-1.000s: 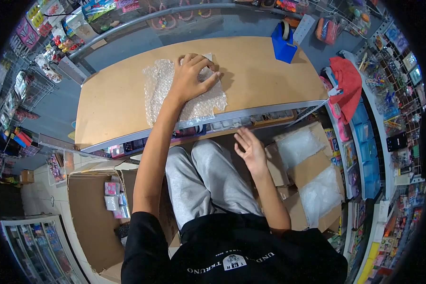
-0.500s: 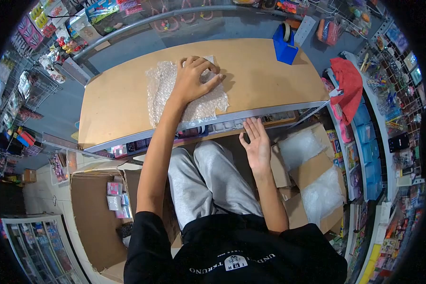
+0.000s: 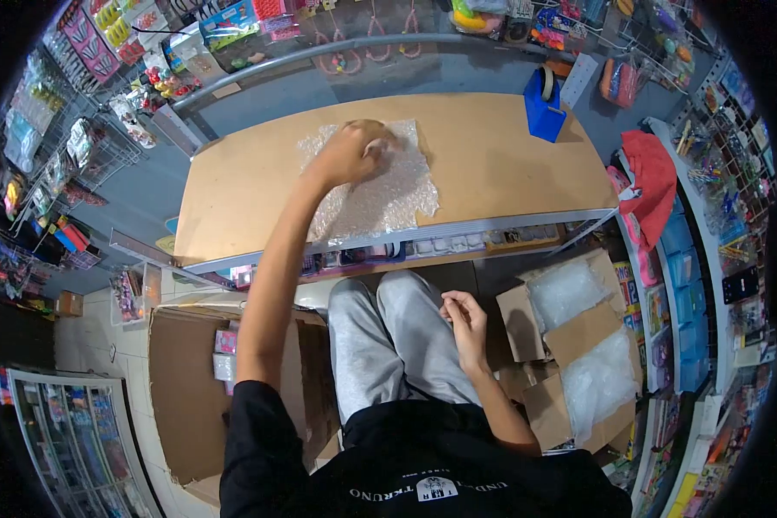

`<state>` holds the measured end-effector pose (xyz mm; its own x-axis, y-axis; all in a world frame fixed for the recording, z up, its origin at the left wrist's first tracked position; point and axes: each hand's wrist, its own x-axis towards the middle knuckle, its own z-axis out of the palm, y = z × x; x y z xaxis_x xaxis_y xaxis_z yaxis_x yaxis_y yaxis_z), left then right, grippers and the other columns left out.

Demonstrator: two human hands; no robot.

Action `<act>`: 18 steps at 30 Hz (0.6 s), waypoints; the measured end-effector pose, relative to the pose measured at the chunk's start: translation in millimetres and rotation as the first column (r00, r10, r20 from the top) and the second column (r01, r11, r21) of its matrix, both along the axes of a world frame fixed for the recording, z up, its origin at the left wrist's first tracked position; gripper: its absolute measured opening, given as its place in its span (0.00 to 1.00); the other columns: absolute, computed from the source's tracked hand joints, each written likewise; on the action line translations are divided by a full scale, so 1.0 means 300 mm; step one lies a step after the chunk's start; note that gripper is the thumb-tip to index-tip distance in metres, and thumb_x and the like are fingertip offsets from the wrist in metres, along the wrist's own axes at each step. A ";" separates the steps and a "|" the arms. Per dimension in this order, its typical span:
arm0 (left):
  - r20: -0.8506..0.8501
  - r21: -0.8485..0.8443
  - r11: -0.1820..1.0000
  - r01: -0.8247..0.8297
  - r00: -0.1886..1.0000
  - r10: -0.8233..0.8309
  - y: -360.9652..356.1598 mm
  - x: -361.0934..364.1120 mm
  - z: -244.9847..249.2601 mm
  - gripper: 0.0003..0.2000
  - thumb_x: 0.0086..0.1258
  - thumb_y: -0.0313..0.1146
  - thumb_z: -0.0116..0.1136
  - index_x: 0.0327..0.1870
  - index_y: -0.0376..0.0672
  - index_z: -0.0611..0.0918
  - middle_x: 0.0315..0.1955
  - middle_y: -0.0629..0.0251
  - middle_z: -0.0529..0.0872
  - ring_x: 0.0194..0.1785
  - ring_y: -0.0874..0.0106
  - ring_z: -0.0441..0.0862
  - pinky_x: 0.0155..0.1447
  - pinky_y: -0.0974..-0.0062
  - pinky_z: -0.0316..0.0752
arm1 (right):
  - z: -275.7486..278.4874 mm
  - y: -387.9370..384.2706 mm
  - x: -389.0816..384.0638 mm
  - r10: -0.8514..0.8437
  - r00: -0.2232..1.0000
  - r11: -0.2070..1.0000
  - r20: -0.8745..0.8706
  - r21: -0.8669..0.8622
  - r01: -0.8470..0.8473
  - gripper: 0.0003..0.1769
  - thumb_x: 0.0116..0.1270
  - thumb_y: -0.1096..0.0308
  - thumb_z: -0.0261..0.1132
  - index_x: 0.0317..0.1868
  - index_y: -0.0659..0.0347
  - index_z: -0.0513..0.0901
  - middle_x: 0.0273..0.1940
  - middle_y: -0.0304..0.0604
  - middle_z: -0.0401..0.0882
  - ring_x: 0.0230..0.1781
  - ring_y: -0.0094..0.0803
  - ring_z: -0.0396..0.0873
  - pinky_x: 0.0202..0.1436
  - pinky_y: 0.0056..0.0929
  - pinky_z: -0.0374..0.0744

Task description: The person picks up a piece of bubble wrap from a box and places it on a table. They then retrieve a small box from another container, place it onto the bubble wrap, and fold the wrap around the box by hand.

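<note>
A sheet of bubble wrap (image 3: 384,203) lies spread on the wooden tabletop (image 3: 492,164). My left hand (image 3: 354,155) is over the sheet's upper middle, palm down. Its fingers bend toward the right and are smeared by motion, so I cannot tell whether they pinch the plastic. Above my right knee, short of the table's front edge, my right hand (image 3: 464,328) hangs with loosely curled fingers and a gap by the thumb. Nothing shows in it.
A blue tape dispenser (image 3: 546,112) stands at the tabletop's back right. Below the front edge is a shelf of small goods (image 3: 445,245). Cardboard boxes flank my legs, the left box (image 3: 181,388) holding packets, the right with clear plastic (image 3: 600,375). A red cloth (image 3: 647,186) hangs at right.
My left hand has shifted left over the bubble wrap, its fingers drawing in. The right hand has dropped toward my lap and its fingers have curled. The camera view has shifted too.
</note>
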<state>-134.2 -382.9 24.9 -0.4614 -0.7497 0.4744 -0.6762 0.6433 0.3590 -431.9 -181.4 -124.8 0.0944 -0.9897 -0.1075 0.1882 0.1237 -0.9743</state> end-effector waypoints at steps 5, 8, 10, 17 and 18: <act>0.244 -0.029 0.994 -0.110 0.963 0.114 0.118 0.074 -0.029 0.19 0.66 0.39 0.58 0.56 0.44 0.85 0.57 0.52 0.83 0.57 0.50 0.82 0.64 0.56 0.76 | 0.203 -0.029 0.060 0.071 0.975 0.956 -0.211 -0.264 -0.126 0.06 0.74 0.71 0.64 0.46 0.65 0.83 0.37 0.35 0.82 0.38 0.20 0.80 0.44 0.22 0.77; 0.289 -0.028 0.972 -0.231 0.930 0.230 0.154 0.064 -0.030 0.21 0.72 0.48 0.57 0.59 0.46 0.85 0.58 0.49 0.81 0.54 0.47 0.83 0.61 0.54 0.77 | 0.351 -0.105 0.096 0.038 0.931 0.820 -0.363 -0.521 -0.237 0.06 0.72 0.73 0.64 0.45 0.66 0.83 0.37 0.42 0.83 0.39 0.29 0.83 0.47 0.27 0.78; 0.284 0.104 0.947 -0.304 0.922 0.265 0.199 0.013 0.008 0.21 0.72 0.48 0.57 0.58 0.46 0.85 0.55 0.49 0.81 0.52 0.48 0.84 0.60 0.54 0.78 | 0.432 -0.181 0.123 -0.023 0.902 0.683 -0.430 -0.666 -0.300 0.06 0.70 0.74 0.65 0.45 0.66 0.82 0.39 0.46 0.83 0.42 0.36 0.84 0.49 0.31 0.79; 0.192 -0.004 0.896 -0.443 0.879 0.436 0.265 -0.055 -0.014 0.16 0.71 0.46 0.59 0.47 0.42 0.86 0.43 0.51 0.85 0.37 0.50 0.87 0.39 0.54 0.82 | 0.522 -0.474 0.192 -0.147 0.655 0.582 -0.741 -0.600 -0.549 0.20 0.72 0.61 0.63 0.59 0.63 0.77 0.60 0.52 0.75 0.62 0.49 0.74 0.67 0.44 0.70; 0.177 -0.006 0.887 -0.463 0.872 0.456 0.271 -0.061 -0.020 0.16 0.70 0.46 0.60 0.45 0.41 0.86 0.42 0.52 0.85 0.36 0.50 0.87 0.38 0.55 0.82 | 0.512 -0.502 0.198 -0.145 0.605 0.577 -0.783 -0.564 -0.591 0.23 0.73 0.58 0.61 0.63 0.62 0.75 0.64 0.53 0.72 0.65 0.50 0.71 0.70 0.46 0.67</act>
<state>-152.6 -301.6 18.9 -0.1313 -0.9114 0.3899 -0.9446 0.2344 0.2298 -372.4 -331.9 28.7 0.5850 -0.6710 0.4556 -0.4791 -0.7391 -0.4734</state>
